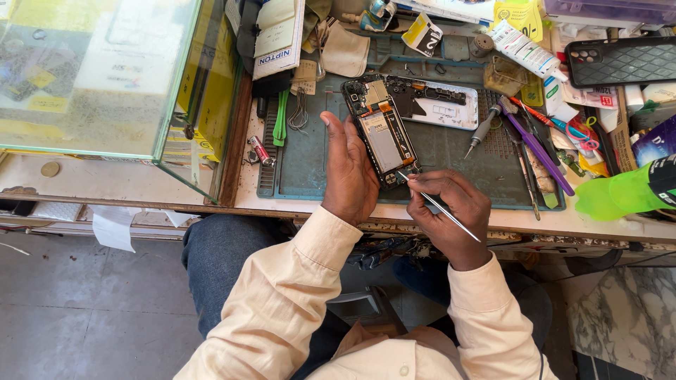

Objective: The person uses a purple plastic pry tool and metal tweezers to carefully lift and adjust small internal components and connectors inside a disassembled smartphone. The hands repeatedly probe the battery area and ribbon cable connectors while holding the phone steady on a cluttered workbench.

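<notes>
Glass display case (105, 77), far left: clear panes with greenish edges, holding flat printed boxes in yellow and white, blurred behind the glass. Beside it on the worktop (141, 184) lies a blue-green rubber repair mat (451, 151) with moulded recesses along its far edge; one recess holds a small round knob, and the contents of the others are too small to tell.

Opened phone (380, 130), centre of the mat: back cover off, a long dark rectangle showing a pale grey battery, a gold-coloured shield near its far end and black circuit parts. Its white inner plate (451, 105) lies just to the right, touching the mat.

Left hand (348, 169): fingers together and extended, pressed along the phone's left edge. Right hand (451, 211): fingers pinched on thin metal tweezers (440, 207), whose tips meet the phone's near end.

Right of the phone: a grey-handled screwdriver (482, 130), a purple plastic pry tool (539, 151), a white tube (524, 49), a black textured phone case (623, 60) and a bright green bottle (623, 193).
</notes>
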